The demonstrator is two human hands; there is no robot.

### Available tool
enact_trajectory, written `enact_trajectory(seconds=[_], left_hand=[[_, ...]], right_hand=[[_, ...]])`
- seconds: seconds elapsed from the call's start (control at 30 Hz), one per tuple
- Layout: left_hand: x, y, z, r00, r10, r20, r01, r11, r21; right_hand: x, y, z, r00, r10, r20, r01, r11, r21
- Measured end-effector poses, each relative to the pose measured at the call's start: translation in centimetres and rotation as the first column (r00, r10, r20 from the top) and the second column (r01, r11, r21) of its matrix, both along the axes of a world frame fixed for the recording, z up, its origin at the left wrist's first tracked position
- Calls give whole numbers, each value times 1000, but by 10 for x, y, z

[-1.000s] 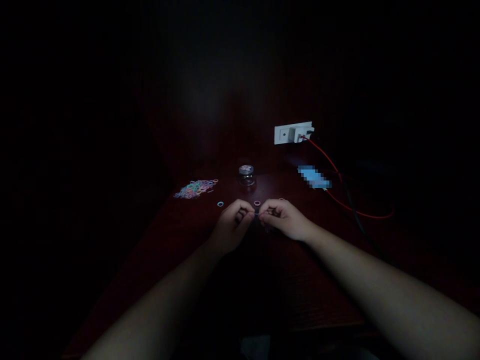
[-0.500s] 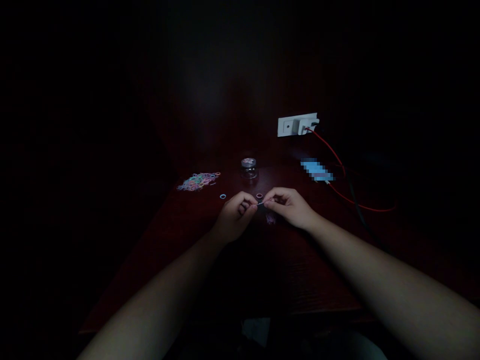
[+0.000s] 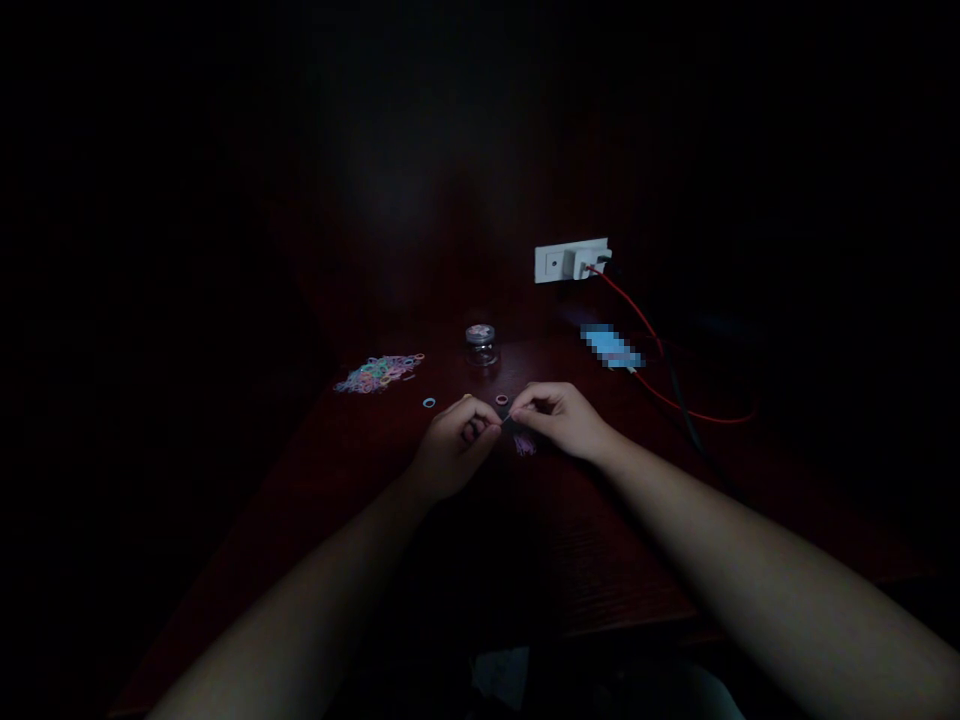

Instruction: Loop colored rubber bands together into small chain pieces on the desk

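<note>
Between the fingertips of both hands a small, pale elastic band (image 3: 506, 417) is pinched and held out in a short line. My left hand (image 3: 455, 450) grips its near left end with thumb and forefinger. My right hand (image 3: 559, 418) pinches the other end, slightly higher. Just beyond the fingertips lies a pinkish band ring (image 3: 502, 399). A small bunch of purple bands (image 3: 525, 444) rests below my right hand. To the left of my left hand is a blue band ring (image 3: 429, 403), and an orange-yellow bit (image 3: 467, 397) shows behind its knuckles.
A loose heap of coloured elastic bands (image 3: 381, 373) lies at the table's left. A clear lidded jar (image 3: 481, 345) stands behind the hands. Farther right are a blurred-out phone-like object (image 3: 611, 346), a red cable (image 3: 637, 312) and a wall socket (image 3: 553, 263). The room is very dark.
The whole view has shifted, so things sit farther left and slightly lower. Both hands keep their pinch, and the band between them slants more, with its right end higher.
</note>
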State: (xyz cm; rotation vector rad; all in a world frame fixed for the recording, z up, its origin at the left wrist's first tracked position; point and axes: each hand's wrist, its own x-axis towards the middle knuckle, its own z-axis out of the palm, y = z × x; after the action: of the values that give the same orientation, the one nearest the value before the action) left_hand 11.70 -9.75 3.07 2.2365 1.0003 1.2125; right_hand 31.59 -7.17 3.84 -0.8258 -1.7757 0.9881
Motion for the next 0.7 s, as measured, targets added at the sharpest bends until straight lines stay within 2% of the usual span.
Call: enact_trajectory(seconds=[0.37, 0.5, 0.6, 0.7], left_hand=[[-3, 1, 4, 991, -47, -128, 56, 996, 69], [-4, 3, 5, 978, -68, -197, 82, 995, 63], [-5, 5, 4, 976, -44, -213, 54, 998, 39], [-6, 6, 2, 976, -19, -219, 25, 999, 25]], right_hand=[[3, 3, 0, 996, 71, 46, -70, 997, -13], [9, 5, -1, 962, 65, 267, -94, 991, 97], [16, 8, 0, 902, -1, 431, -108, 968, 228], [22, 11, 0, 850, -32, 526, -139, 949, 283]])
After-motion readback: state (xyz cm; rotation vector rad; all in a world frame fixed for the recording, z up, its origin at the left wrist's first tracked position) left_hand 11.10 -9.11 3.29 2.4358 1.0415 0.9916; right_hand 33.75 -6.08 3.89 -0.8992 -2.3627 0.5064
